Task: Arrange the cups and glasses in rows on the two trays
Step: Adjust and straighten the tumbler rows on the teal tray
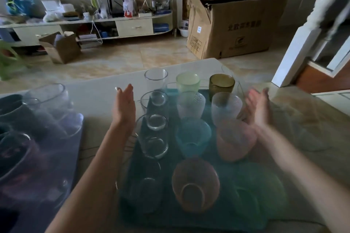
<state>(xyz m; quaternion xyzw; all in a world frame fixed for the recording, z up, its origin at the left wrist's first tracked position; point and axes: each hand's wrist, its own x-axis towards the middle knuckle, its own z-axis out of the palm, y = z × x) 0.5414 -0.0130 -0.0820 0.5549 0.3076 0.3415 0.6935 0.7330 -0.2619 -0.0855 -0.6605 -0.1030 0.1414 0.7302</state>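
Clearly, you held both hands flat and open, fingers straight, palms facing each other across the teal tray (pixel 132 174), holding nothing. Your left hand (pixel 124 106) hovered just beside the tray's left edge, near the column of clear glasses; your right hand (pixel 258 108) hovered past the right edge, beside the frosted clear cup (pixel 226 108) and the pink cup (pixel 235 139). That hand was blurred, so whether it touched either cup was hard to say.

On the teal tray the glassware stood in three columns. The left column held clear tumblers, one at the far end (pixel 156 78) and another nearer you (pixel 152 136). The middle column ran from the pale green cup (pixel 187 81) through a dotted white cup (pixel 191 105) and a blue cup (pixel 193 137) to the amber glass (pixel 196 183) closest to you. The right column began with the dark olive glass (pixel 221 84) and ended with a green cup (pixel 259 189), very blurred, at the near corner.

To your left, a purple tray (pixel 73 138) carried dark cups (pixel 13 108) and a clear glass (pixel 48 96), all smeared. Both trays sat on the pale table (pixel 98 89). Beyond it stood a large cardboard box (pixel 236 26) and a low cluttered shelf unit (pixel 134 26).
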